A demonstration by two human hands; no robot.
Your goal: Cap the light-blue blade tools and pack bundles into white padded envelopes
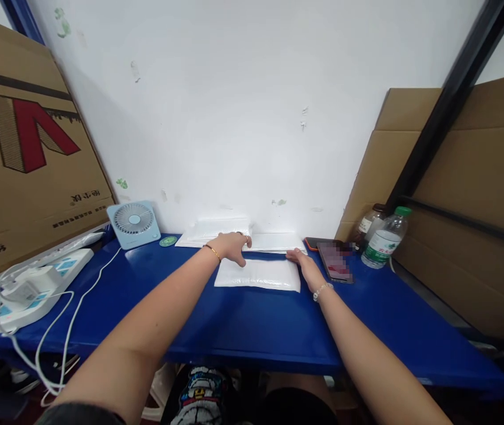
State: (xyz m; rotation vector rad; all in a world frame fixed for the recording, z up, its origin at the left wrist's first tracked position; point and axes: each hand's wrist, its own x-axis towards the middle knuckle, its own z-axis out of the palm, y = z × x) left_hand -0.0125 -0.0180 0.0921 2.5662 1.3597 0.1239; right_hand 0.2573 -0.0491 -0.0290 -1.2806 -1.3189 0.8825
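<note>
A flat white packet (pixel 258 275) with a shiny, slightly crinkled plastic surface lies on the blue table (pixel 252 330) in front of me. My left hand (pixel 231 246) is over its far left corner, thumb apart from the fingers, between it and a stack of similar white packets (pixel 214 230) by the wall. Whether those fingertips touch the stack is hard to see. At the packet's right end, my right hand (pixel 307 268) rests with fingers stretched out beside the edge. Another white packet pile (pixel 274 242) lies just behind, against the wall.
On the left stand a light blue fan (pixel 134 223), a white power strip (pixel 37 289) with cables, and a large cardboard box (pixel 26 147). At right are a phone (pixel 335 261), a green-capped bottle (pixel 385 239), a brown-capped bottle (pixel 369 224) and cardboard (pixel 477 206).
</note>
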